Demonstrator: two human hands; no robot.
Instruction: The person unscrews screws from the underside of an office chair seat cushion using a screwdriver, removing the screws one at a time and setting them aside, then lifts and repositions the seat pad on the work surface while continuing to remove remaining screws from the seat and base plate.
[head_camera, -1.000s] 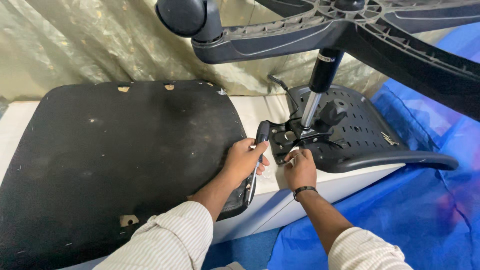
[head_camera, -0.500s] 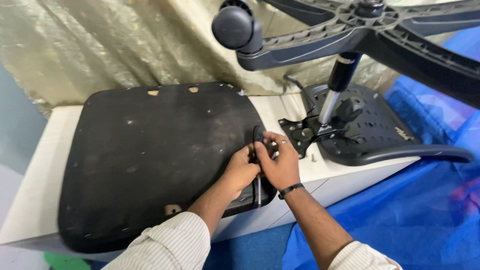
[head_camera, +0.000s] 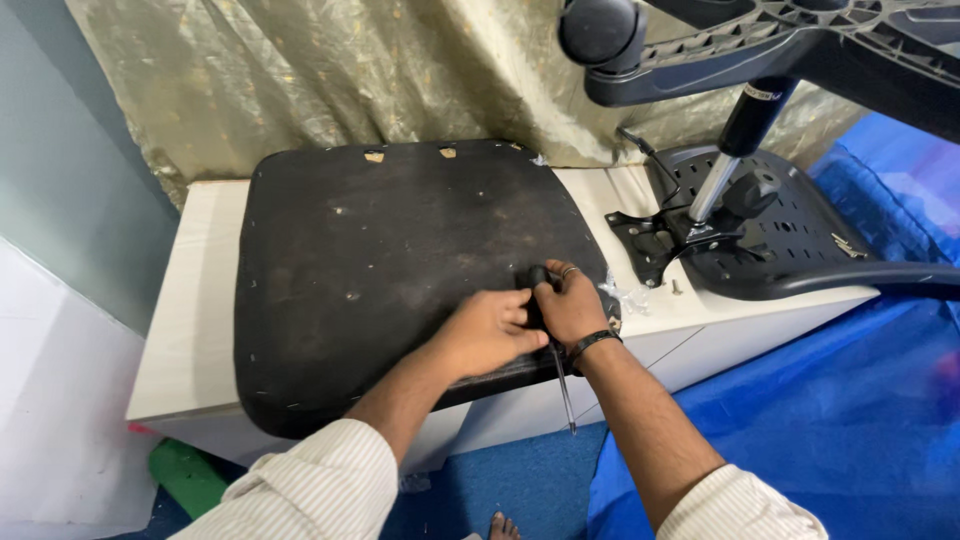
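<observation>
A black upturned chair seat pad (head_camera: 400, 270) lies on a white bench (head_camera: 190, 330). My right hand (head_camera: 570, 305) grips the black handle of a screwdriver (head_camera: 553, 340) at the pad's near right edge; its metal shaft points down past the bench front. My left hand (head_camera: 485, 330) rests against the same handle from the left, fingers curled on it. To the right stands an upturned chair base with a gas cylinder (head_camera: 735, 150), a metal mechanism plate (head_camera: 660, 240) and a black perforated seat shell (head_camera: 790, 240).
A caster wheel (head_camera: 600, 30) and the star base legs (head_camera: 800, 45) overhang at the top right. A gold cloth (head_camera: 350, 80) hangs behind the bench. Blue sheeting (head_camera: 820, 400) covers the floor on the right. Small screws and a plastic bag (head_camera: 630, 295) lie near the mechanism.
Both hands moved left from the mechanism plate onto the seat pad's edge, carrying the screwdriver. The view swung left and pulled back, showing more of the pad and bench.
</observation>
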